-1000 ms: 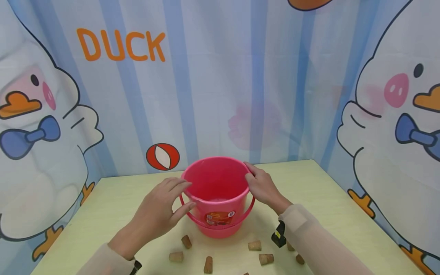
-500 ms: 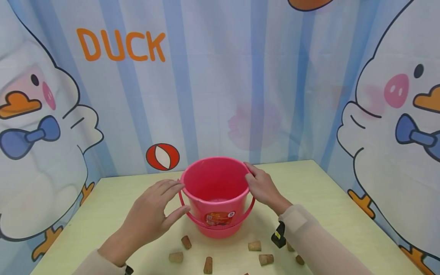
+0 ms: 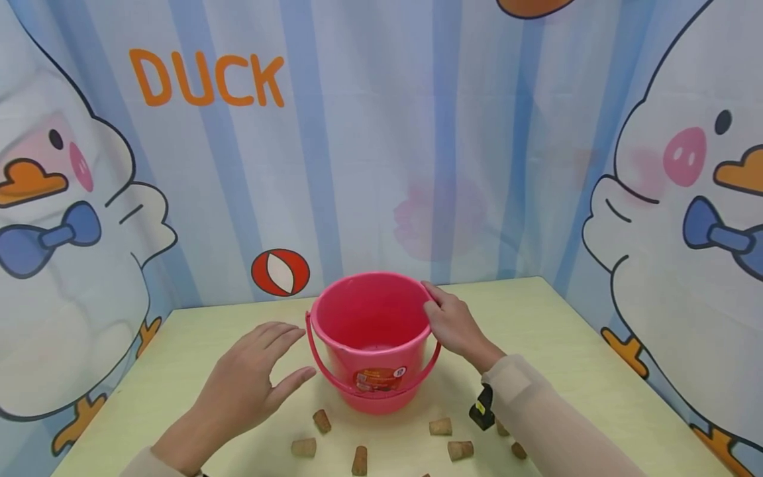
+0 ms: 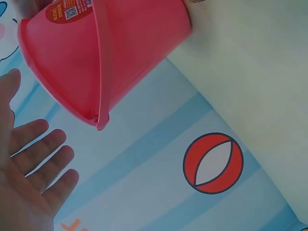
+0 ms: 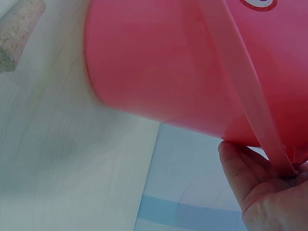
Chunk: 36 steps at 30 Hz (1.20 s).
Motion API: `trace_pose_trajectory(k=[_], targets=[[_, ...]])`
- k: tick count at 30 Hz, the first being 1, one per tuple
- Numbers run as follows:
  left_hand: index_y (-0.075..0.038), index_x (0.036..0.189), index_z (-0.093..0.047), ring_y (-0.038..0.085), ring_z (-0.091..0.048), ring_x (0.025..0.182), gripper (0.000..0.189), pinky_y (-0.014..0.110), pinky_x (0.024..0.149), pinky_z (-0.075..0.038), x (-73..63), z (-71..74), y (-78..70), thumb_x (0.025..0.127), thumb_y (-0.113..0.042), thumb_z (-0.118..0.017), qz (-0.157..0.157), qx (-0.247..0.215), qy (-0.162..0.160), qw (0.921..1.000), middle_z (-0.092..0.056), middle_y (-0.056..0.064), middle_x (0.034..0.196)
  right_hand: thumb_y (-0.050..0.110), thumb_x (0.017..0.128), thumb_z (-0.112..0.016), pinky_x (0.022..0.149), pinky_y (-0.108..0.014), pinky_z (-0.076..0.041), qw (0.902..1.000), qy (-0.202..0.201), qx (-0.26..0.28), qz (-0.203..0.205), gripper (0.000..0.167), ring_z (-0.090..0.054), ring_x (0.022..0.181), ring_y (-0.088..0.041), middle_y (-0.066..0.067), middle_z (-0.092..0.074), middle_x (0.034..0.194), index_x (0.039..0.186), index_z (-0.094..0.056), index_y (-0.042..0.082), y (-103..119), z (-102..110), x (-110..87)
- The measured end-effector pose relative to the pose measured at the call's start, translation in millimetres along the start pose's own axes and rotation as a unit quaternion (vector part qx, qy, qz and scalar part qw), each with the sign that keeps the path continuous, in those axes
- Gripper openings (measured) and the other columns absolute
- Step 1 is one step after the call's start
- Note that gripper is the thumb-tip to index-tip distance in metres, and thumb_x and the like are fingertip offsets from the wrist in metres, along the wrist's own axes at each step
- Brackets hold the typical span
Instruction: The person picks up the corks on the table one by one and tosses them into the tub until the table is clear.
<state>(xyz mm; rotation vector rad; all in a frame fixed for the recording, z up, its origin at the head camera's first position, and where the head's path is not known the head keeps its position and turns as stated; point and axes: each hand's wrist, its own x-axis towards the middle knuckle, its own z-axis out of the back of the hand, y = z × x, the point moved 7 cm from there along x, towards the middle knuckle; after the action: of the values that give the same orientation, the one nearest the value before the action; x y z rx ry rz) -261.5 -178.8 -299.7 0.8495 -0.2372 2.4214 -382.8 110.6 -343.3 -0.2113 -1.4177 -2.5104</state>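
Note:
A pink bucket [image 3: 369, 358] stands upright on the table, its mouth tipped into view and its inside visible in the head view. Its handle [image 4: 104, 62] hangs down across the front, over an orange label [image 3: 379, 379]. On the right, my right hand [image 3: 456, 324] grips the rim where the handle joins; its fingers curl beneath the rim in the right wrist view. To the left, my left hand [image 3: 247, 371] hovers apart from the bucket, fingers spread and holding nothing. Several corks lie in front, among them a dark cork [image 3: 322, 421] and a pale cork [image 3: 441, 426].
The pale yellow table [image 3: 512, 311] backs onto a striped blue curtain [image 3: 381, 132] printed with ducks. More corks lie near the front edge, some partly behind the right forearm [image 3: 536, 397]. Bare tabletop shows on both sides of the bucket.
My left hand has drawn away from the bucket's left rim, moving left and slightly down. The right hand keeps its grip, and the bucket stays in place.

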Motion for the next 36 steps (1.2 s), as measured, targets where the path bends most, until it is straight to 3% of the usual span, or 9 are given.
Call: trace_pose_trajectory(k=[8,14,24,36], targets=[[-0.009,0.128,-0.070,0.028,-0.065,0.116,0.057,0.049,0.088,-0.060,-10.8,-5.4,6.9,0.085,-0.044,-0.082,0.019,-0.003,0.016,0.9997,-0.072,0.006,0.121,0.021,0.106,-0.039,0.075,-0.033,-0.059,1.0000,0.000,-0.002,0.004,0.056,-0.067,0.099,-0.030,-0.014,-0.058,0.145,0.160,-0.035,0.009,1,1,-1.4],[-0.011,0.128,-0.070,0.028,-0.066,0.114,0.056,0.048,0.086,-0.060,-18.0,-11.8,9.0,0.085,-0.045,-0.082,0.044,-0.002,0.043,0.9981,-0.072,0.006,0.121,0.021,0.105,-0.041,0.084,-0.037,-0.061,1.0000,0.001,-0.002,0.002,0.056,-0.066,0.111,-0.031,-0.014,-0.054,0.150,0.160,-0.034,0.009,0,1,-1.5],[-0.014,0.124,-0.073,0.024,-0.069,0.109,0.053,0.042,0.082,-0.062,-31.6,-23.2,10.4,0.084,-0.046,-0.083,0.065,-0.004,0.080,0.9947,-0.073,0.004,0.117,0.021,0.105,-0.044,0.088,-0.041,-0.060,0.9999,0.007,0.012,-0.010,0.058,-0.064,0.116,-0.034,-0.014,-0.053,0.151,0.161,-0.033,0.010,1,-2,-1.8],[-0.016,0.123,-0.074,0.024,-0.068,0.112,0.050,0.043,0.086,-0.061,-43.0,-37.1,15.7,0.086,-0.050,-0.079,0.096,-0.014,0.148,0.9843,-0.072,0.003,0.120,0.021,0.105,-0.046,0.087,-0.041,-0.061,0.9999,0.004,0.012,-0.009,0.058,-0.065,0.112,-0.033,-0.014,-0.054,0.150,0.161,-0.034,0.009,0,-1,-2.0]])
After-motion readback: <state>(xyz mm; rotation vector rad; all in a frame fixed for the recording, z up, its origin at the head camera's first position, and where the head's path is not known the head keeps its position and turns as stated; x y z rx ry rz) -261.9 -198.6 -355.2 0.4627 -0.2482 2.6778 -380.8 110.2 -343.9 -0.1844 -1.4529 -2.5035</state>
